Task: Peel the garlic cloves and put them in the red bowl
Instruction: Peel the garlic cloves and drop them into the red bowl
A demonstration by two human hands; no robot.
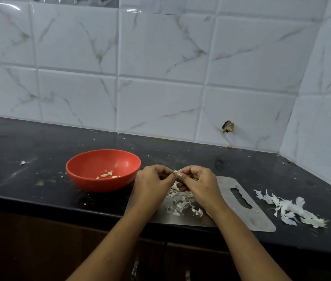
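Observation:
A small white garlic clove (pixel 175 172) is pinched between the fingertips of my left hand (pixel 151 182) and my right hand (pixel 196 182), just above a steel cutting board (pixel 247 216). Both hands have their fingers curled round it. A second pale piece (pixel 175 185) hangs under my right hand's fingers. Left of my hands stands the red bowl (pixel 83 175), with several peeled cloves (pixel 107 175) lying in its bottom. Loose papery peels (pixel 180 203) lie on the board below my hands.
A heap of white garlic skins (pixel 290 209) lies on the black counter (pixel 39 151) right of the board. The tiled wall runs behind and turns a corner at the right. The counter's front edge passes under my forearms.

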